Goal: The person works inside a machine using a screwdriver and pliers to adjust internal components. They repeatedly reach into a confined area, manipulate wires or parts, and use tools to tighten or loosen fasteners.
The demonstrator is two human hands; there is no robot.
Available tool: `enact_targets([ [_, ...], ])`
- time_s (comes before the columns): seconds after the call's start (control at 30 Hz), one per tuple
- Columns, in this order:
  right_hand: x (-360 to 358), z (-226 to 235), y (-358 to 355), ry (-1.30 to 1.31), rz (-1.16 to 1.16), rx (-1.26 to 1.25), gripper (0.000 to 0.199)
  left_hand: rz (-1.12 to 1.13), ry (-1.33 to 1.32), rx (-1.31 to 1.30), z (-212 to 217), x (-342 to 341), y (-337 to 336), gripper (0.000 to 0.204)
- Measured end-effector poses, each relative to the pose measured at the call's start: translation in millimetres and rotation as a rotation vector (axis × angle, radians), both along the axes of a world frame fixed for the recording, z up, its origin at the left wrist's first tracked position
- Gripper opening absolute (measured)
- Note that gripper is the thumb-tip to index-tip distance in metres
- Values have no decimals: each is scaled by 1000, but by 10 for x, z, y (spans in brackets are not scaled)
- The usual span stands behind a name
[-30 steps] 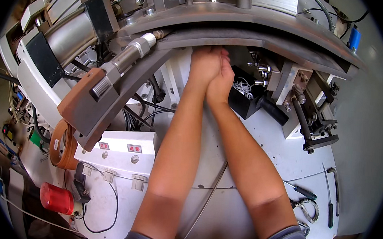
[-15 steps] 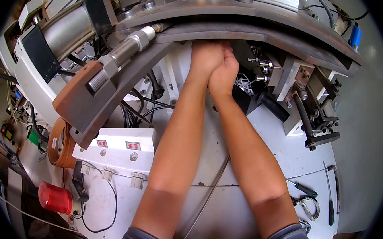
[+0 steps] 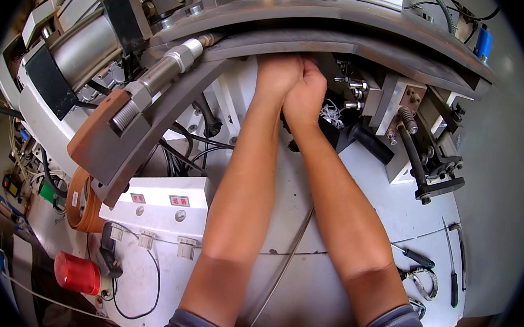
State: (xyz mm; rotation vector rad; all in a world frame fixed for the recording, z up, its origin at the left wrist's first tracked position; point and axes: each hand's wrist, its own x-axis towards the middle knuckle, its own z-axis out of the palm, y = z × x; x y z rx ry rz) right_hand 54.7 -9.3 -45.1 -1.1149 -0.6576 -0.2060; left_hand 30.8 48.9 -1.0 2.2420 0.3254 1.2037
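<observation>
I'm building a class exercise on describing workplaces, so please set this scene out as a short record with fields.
Hands: left hand and right hand together, reaching under the curved metal plate
Grip: mostly hidden; whether anything is held cannot be told
Right of hands: black bin with white strands, black cylinder beside it
Left side: white control box with knobs, red lamp
Lower middle: thin metal rod
Lower right: dark-handled screwdriver, pointed dark-handled tool
</observation>
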Motion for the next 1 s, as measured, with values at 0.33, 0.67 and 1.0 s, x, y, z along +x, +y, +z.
enact_targets([
  [0.33, -8, 171, -147, -83, -175, -108, 30, -362, -251, -410, -18, 60, -41, 33],
  [0.67, 92, -51, -60, -124, -123, -50, 32, -229, -267, -319, -54, 94, -115, 28],
  [1.0, 30, -287, 77, 71, 138, 72, 34, -160, -63, -395, -161, -55, -159, 26],
])
